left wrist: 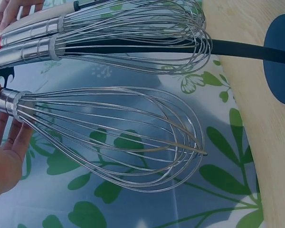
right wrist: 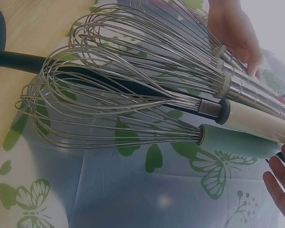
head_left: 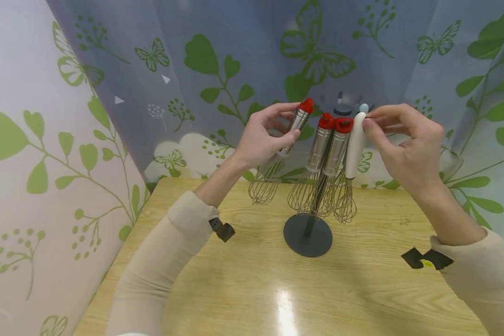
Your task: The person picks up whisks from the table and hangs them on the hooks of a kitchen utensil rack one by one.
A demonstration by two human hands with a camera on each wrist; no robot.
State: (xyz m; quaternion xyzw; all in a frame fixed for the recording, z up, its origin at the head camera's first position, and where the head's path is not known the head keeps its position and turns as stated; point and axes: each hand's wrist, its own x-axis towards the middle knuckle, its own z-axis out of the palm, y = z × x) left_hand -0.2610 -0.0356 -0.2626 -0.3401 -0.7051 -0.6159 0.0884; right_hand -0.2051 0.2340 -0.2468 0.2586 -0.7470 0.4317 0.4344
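My left hand [head_left: 262, 135] grips a whisk by its silver handle [head_left: 300, 120], which ends in a red cap. In the left wrist view that whisk's wire balloon [left wrist: 118, 137] hangs apart from the others. Two more silver whisks with red caps [head_left: 335, 149] hang side by side on a dark stand. To their right hangs a white-handled whisk [head_left: 354, 149]; the thumb and forefinger of my right hand [head_left: 416, 144] pinch it near its top. Behind it, in the right wrist view, is a whisk with a pale green handle [right wrist: 242, 141].
The stand has a round dark base [head_left: 308, 235] on a light wood table [head_left: 243, 280] and a round top [head_left: 342, 109] with hooks. A curtain [head_left: 252, 28] printed with green leaves and butterflies closes off the back, and a similar pale one [head_left: 46, 186] the left side.
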